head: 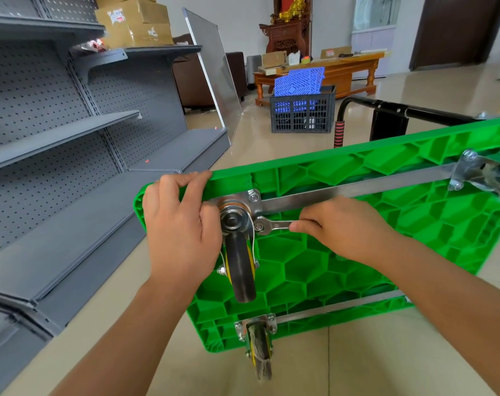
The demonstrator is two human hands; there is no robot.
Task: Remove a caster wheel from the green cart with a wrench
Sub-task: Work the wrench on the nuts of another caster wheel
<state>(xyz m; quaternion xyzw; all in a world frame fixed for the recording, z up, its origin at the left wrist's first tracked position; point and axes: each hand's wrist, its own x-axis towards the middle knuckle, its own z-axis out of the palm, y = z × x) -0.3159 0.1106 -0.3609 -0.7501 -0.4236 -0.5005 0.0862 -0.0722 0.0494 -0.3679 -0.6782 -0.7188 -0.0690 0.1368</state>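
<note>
Here, steel wrench bites honeycombed cart.

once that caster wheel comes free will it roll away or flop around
Probably both. The caster wheel has a round tread, so it would likely roll if set down. Its fork looks mounted on a swivel, so it may swing when lifted. Metal plate suggests some heft.

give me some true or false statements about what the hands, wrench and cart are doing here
1. The right hand holds the wrench. True.
2. The wrench head sits on a bolt of the caster wheel mounting plate. True.
3. The left hand holds a screwdriver. False: it grips the edge of the green cart.
4. The cart stands upright on its wheels. False: it is tipped up, underside facing the camera.
5. The black crate sits on the grey shelving. False: it is on the floor.
</note>
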